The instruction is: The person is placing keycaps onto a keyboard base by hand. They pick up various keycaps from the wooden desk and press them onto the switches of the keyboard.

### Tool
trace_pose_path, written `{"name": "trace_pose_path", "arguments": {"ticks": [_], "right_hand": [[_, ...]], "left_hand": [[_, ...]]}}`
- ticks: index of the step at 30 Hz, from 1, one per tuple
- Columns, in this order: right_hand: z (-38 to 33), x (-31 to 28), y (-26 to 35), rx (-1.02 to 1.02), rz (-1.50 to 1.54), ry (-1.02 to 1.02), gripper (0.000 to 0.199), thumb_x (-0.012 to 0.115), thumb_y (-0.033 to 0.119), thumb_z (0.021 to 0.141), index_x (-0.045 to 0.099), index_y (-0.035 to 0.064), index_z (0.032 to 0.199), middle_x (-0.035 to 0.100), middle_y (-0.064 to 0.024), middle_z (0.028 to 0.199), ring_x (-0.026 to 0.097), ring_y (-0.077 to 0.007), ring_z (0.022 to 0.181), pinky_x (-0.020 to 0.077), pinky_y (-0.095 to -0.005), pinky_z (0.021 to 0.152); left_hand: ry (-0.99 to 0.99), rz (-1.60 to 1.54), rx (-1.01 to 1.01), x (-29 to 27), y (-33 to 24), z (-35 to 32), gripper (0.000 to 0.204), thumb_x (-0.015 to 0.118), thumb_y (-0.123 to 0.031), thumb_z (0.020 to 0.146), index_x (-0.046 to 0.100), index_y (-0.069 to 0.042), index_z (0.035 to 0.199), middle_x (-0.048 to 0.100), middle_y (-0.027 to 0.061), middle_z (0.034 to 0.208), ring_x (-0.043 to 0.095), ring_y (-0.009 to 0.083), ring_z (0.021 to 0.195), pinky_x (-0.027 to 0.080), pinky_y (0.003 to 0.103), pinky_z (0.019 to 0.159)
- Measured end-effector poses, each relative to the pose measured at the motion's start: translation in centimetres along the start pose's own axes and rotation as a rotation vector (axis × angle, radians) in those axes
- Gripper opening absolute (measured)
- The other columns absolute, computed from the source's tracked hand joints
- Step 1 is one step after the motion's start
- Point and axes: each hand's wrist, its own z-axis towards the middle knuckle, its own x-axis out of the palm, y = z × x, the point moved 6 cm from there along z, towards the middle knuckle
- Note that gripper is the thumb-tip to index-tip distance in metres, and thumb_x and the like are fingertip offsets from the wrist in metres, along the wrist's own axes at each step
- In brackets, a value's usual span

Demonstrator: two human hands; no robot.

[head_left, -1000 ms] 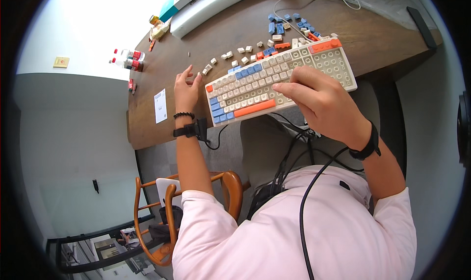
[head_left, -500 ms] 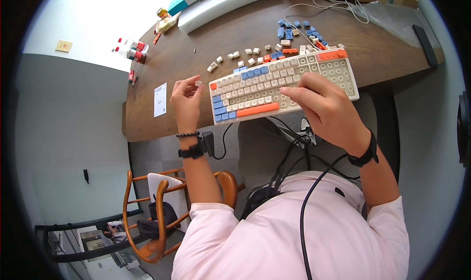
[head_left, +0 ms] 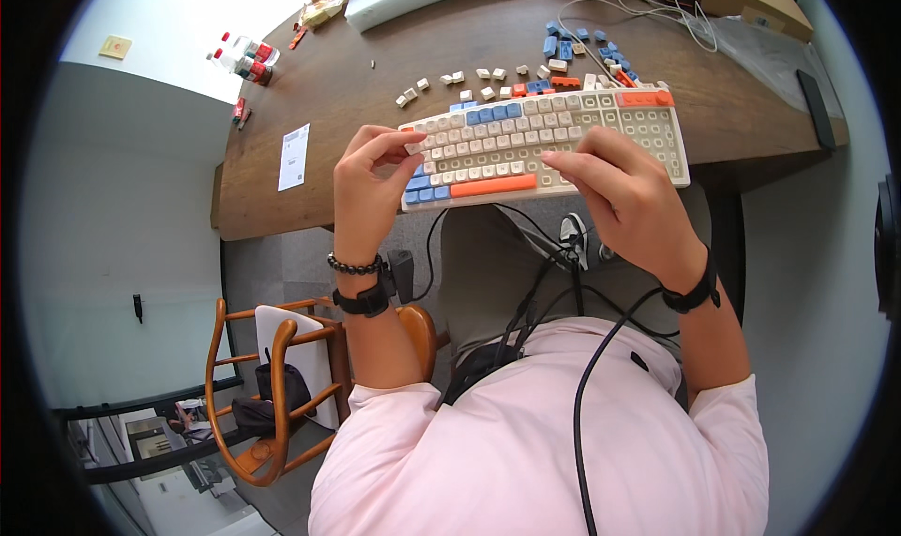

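the left hand point(head_left: 366, 191) pinches a pale keycap point(head_left: 414, 148) between thumb and forefinger at the left end of the keyboard point(head_left: 516, 151), which lies at the near edge of the table point(head_left: 352, 104). over the keyboard's middle, the right hand point(head_left: 621, 181) has its fingertips drawn together (whether they grip anything, i cannot tell). beyond the keyboard sit loose blue keycaps point(head_left: 551, 46); left of it lies a white card point(head_left: 293, 158).
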Motion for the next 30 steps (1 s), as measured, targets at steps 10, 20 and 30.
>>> {"name": "trace_pose_path", "arguments": {"ticks": [10, 20, 30], "right_hand": [[0.1, 0.0, 0.1, 0.005, -0.014, -0.001, 0.034, 0.080, -0.008, 0.098, 0.084, 0.0015, 0.130, 0.072, -0.0145, 0.111, 0.076, -0.0367, 0.102, 0.0634, -0.0484, 0.090], [0.0, -0.6, -0.3, -0.003, -0.043, -0.054, 0.032, 0.078, -0.008, 0.098, 0.084, 0.0006, 0.128, 0.072, -0.0156, 0.110, 0.076, -0.0385, 0.100, 0.0632, -0.0498, 0.090], [0.1, -0.3, -0.3, -0.003, -0.051, -0.045, 0.031, 0.078, -0.007, 0.097, 0.085, -0.0003, 0.126, 0.072, -0.0153, 0.110, 0.076, -0.0379, 0.101, 0.0636, -0.0492, 0.090]], "left_hand": [[0.116, -0.055, -0.017, 1.0, 1.6, -0.2, 0.033, 0.091, 0.000, 0.102, 0.092, -0.010, 0.134, 0.079, 0.0077, 0.120, 0.080, 0.0165, 0.104, 0.067, 0.031, 0.095], [0.122, -0.476, -0.110, 1.5, 2.4, -0.2, 0.037, 0.084, 0.000, 0.111, 0.081, 0.004, 0.148, 0.086, 0.0137, 0.134, 0.083, 0.0210, 0.124, 0.066, 0.034, 0.107], [0.215, -0.309, -0.004, 2.1, 2.2, -0.1, 0.027, 0.080, 0.005, 0.112, 0.087, 0.005, 0.138, 0.083, 0.0091, 0.130, 0.082, 0.0176, 0.117, 0.066, 0.030, 0.103]]}}
